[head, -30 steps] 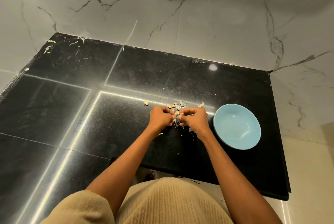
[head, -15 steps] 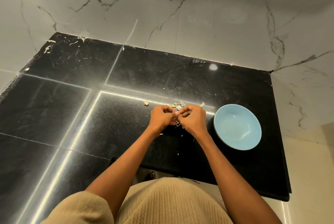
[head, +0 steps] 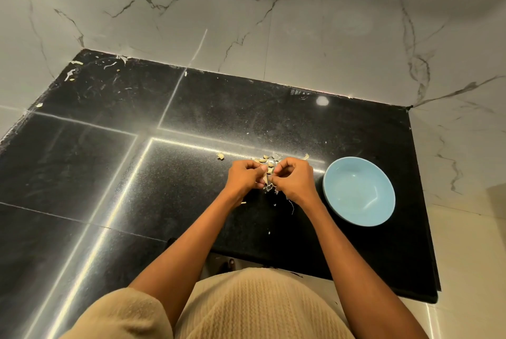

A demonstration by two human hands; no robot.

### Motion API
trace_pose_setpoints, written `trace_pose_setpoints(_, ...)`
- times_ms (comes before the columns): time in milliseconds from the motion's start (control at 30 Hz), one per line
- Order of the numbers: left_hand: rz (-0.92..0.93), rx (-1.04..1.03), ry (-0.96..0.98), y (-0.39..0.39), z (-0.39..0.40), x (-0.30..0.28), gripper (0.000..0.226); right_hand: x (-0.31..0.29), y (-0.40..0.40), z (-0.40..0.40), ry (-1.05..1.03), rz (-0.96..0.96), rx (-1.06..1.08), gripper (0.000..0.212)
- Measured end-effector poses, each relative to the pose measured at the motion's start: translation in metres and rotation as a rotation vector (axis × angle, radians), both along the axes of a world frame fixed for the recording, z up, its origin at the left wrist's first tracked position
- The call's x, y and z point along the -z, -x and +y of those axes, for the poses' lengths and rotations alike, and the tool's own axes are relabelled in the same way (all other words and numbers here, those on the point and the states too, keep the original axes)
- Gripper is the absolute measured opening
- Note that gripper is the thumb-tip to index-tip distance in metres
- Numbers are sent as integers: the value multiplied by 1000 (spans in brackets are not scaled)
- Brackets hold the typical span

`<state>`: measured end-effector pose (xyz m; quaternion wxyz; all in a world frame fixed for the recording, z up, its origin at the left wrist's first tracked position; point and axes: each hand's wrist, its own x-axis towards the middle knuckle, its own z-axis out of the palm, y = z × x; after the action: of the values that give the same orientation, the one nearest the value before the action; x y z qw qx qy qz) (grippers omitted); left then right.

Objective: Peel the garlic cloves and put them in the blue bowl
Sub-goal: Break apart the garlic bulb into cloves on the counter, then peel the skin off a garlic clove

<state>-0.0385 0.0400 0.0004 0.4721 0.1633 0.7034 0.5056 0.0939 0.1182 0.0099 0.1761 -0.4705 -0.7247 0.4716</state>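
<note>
Your left hand point(head: 244, 177) has its fingers curled in, pinching a garlic clove point(head: 266, 179) together with your right hand point(head: 294, 181), whose fingertips are bent tight onto the same clove above the black countertop point(head: 137, 174). More loose cloves point(head: 263, 159) and bits of skin lie just behind your hands. The blue bowl point(head: 359, 190) sits just beside your right hand, near the countertop's right edge.

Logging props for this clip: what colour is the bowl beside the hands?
Light blue, plain inside, no pattern; the bowl shows clearly in the head view.
</note>
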Motion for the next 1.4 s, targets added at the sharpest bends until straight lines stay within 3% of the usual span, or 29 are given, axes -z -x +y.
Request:
trace_pose_setpoints(133,70,-71,35,2,-6,4,13,7,-5,4,-46,-102,107,27)
trace_pose_setpoints(300,164,-100,58,9,-14,8,8,10,-8,0,-116,-164,81,10)
trace_pose_setpoints(400,303,-97,54,14,-22,9,9,6,-3,-6,-202,-189,67,10)
trace_pose_setpoints(567,552,-79,52,26,-32,21,15,10,17,-22,-289,-169,-87,18)
trace_pose_setpoints(733,711,42,47,30,-37,27,13,17,34,-34,-317,-313,-277,30)
trace_pose_setpoints(933,662,106,65,42,-35,30,21,18,45,-37,-345,-318,-267,22)
trace_pose_setpoints(1067,566,22,11,52,-35,22,36,21,48,-35,-332,-255,-204,14)
trace_pose_setpoints(1233,628,-181,80,70,-30,22,26,25,54,-33,-347,-193,-148,15)
trace_pose_setpoints(1400,737,5,211,80,-21,24,16,24,63,-38,-381,-309,-247,21)
